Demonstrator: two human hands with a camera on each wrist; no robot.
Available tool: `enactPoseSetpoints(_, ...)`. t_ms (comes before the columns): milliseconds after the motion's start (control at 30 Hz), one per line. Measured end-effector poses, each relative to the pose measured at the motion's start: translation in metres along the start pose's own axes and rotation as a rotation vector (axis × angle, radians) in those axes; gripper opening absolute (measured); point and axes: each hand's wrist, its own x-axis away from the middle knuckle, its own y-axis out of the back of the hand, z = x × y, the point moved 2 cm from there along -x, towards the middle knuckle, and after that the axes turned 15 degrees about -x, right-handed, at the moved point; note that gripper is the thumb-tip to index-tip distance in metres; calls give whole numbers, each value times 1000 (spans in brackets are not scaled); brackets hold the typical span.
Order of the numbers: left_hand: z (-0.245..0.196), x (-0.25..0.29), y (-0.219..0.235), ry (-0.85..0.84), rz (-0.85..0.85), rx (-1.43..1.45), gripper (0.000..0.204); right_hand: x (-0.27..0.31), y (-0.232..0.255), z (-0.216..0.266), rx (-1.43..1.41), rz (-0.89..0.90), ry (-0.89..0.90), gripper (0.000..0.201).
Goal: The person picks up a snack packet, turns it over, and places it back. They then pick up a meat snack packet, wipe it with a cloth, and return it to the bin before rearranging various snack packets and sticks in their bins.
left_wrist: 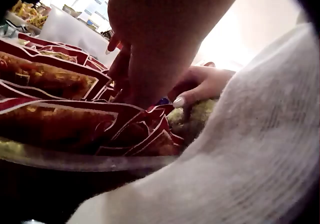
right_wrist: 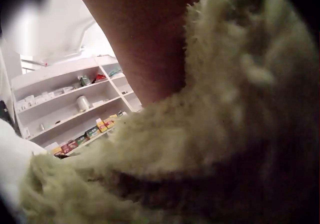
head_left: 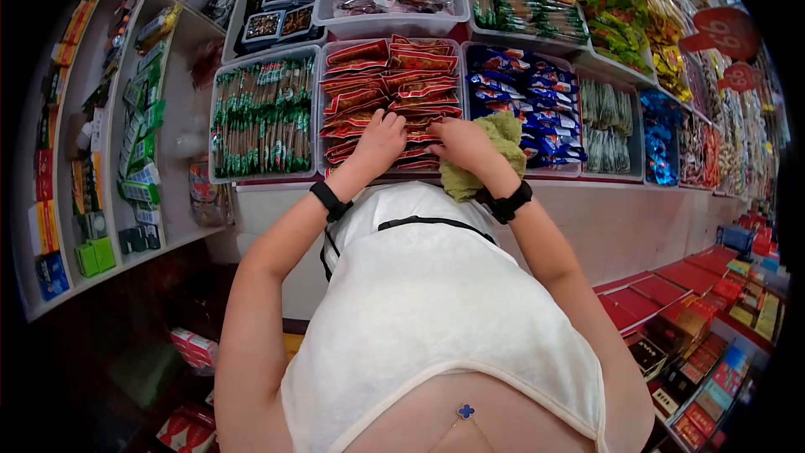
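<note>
Rows of red snack packets [head_left: 352, 92] stand on edge in a clear plastic bin in front of me. My left hand [head_left: 381, 144] reaches over the near rows, fingers bent down among the packets. In the left wrist view, its lower fingers are hidden behind the packet edges [left_wrist: 60, 119]. To its right, my right hand [head_left: 464, 144] has its fingertips at the packets on the bin's right side. A fuzzy green towel [head_left: 506, 138] bunches under the palm of that hand and hangs over the bin's front corner. The towel fills much of the right wrist view.
Left of the red packets stands a bin of green-topped packets [head_left: 264, 117]; right of them, a bin of blue packets [head_left: 524, 105]. More filled bins [head_left: 394, 21] rise behind. White shelving [head_left: 176, 235] borders the left, and boxed goods [head_left: 704, 352] lie low on the right.
</note>
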Motion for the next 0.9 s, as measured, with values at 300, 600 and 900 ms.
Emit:
enactPoseSetpoints(300, -16, -15, -24, -26, 250, 111, 5, -6, -30, -20, 220, 1, -39, 8)
enactPoseSetpoints(600, -33, -33, -39, 92, 305, 82, 4, -6, -52, -33, 245, -155, -101, 7)
enactPoseSetpoints(900, -37, -39, -52, 171, 313, 84, 5, -20, -61, -32, 249, -169, -131, 7)
